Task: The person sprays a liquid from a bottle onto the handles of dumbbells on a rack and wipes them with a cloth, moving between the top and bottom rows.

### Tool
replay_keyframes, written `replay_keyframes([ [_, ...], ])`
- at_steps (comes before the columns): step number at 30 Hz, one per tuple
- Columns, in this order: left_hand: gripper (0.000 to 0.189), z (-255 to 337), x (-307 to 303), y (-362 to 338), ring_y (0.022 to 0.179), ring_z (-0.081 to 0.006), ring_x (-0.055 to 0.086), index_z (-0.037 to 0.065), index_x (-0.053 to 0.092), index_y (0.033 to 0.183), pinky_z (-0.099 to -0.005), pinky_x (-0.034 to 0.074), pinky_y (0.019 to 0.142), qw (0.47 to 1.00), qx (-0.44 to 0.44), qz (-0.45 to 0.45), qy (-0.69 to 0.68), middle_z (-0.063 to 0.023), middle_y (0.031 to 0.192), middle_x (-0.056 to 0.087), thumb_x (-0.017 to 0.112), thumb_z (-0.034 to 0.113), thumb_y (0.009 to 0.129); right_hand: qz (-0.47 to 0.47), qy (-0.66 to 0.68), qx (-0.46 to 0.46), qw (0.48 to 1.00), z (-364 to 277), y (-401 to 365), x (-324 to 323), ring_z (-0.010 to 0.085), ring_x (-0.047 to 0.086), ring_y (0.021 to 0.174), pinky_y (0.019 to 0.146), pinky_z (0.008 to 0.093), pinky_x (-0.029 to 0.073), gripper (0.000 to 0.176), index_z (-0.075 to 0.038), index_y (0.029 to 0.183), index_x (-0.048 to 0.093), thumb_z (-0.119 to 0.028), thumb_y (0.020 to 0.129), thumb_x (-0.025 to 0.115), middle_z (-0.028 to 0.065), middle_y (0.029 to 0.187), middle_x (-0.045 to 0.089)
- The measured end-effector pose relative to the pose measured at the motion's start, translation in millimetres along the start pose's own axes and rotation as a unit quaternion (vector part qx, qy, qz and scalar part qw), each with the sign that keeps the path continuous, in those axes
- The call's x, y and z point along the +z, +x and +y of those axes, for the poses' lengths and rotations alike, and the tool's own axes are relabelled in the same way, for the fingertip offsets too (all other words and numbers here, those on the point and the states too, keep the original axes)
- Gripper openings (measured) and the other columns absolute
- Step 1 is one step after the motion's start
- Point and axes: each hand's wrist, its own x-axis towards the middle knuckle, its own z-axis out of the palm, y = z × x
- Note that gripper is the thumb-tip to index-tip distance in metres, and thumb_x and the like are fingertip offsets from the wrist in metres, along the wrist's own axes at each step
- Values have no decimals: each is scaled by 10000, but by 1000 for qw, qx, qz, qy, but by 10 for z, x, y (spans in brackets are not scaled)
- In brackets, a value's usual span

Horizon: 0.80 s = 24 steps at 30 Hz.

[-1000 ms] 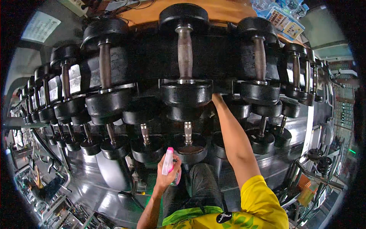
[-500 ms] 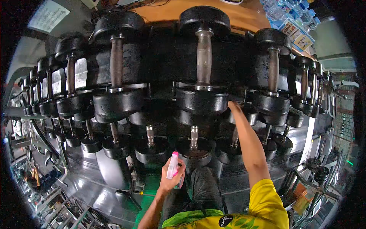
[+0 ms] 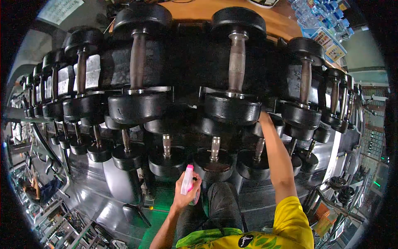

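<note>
My left hand (image 3: 185, 191) is wrapped round a spray bottle with a pink and white trigger head (image 3: 188, 178), held low in front of my legs. Reaching forward, my right hand (image 3: 264, 117) goes in beside the right end of a large black dumbbell (image 3: 233, 108) on the upper rack. Its fingers are hidden behind that dumbbell's front head, so I cannot see what they touch. Another upper dumbbell (image 3: 302, 116) lies just to the right of the wrist. Below the forearm is a lower-tier dumbbell (image 3: 253, 164).
More dumbbells (image 3: 137, 108) line both tiers to the left. Behind the rack stands a wooden table (image 3: 282, 18) with plastic water bottles (image 3: 323, 18) and a desk calendar (image 3: 329, 43). Gym machines are at both sides. Another person (image 3: 43, 189) is at the far left.
My view has shifted slightly, so the rack sits a little further right. My right hand has gone a bit deeper behind the dumbbell head. The left hand still grips the spray bottle.
</note>
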Motion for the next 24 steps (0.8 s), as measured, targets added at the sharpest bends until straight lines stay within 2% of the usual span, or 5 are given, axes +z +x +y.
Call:
replay_keyframes([
  [13, 168, -151, -37, -62, 571, -83, 551, 27, 506, 966, -236, 445, 509, 999, 32, 18, 34, -40, 778, 579, 605, 30, 830, 44, -17, -39, 998, -646, 214, 91, 276, 533, 1043, 909, 411, 433, 277, -75, 1061, 548, -258, 867, 472, 97, 1130, 555],
  [20, 136, -118, 47, -131, 543, -61, 533, 38, 520, 936, -224, 416, 477, 996, 33, 6, 86, -17, 682, 565, 599, 65, 828, -32, 50, -60, 996, -821, -131, 33, 280, 536, 1033, 904, 414, 435, 269, -77, 1053, 550, -251, 862, 476, 99, 1115, 559],
  [21, 121, -116, 80, -135, 535, -63, 532, 37, 525, 912, -227, 413, 474, 996, 36, 20, 75, -14, 645, 556, 605, 71, 828, 138, -37, -165, 976, -803, -170, 238, 308, 553, 971, 873, 434, 436, 224, -59, 978, 576, -224, 837, 518, 123, 1016, 578],
  [23, 117, -131, 70, -148, 531, -67, 533, 36, 525, 905, -228, 411, 471, 996, 39, 11, 85, -14, 633, 553, 606, 69, 827, 434, -195, -298, 828, -956, -384, 208, 311, 582, 851, 770, 411, 481, 177, -70, 911, 554, -168, 764, 553, 117, 806, 579],
  [24, 114, -122, 64, -156, 527, -70, 534, 35, 526, 898, -228, 409, 468, 995, 41, 4, 92, -15, 621, 550, 607, 67, 825, 436, -194, -295, 828, -944, -413, 254, 311, 582, 851, 770, 411, 481, 177, -70, 911, 554, -168, 764, 553, 117, 806, 579],
])
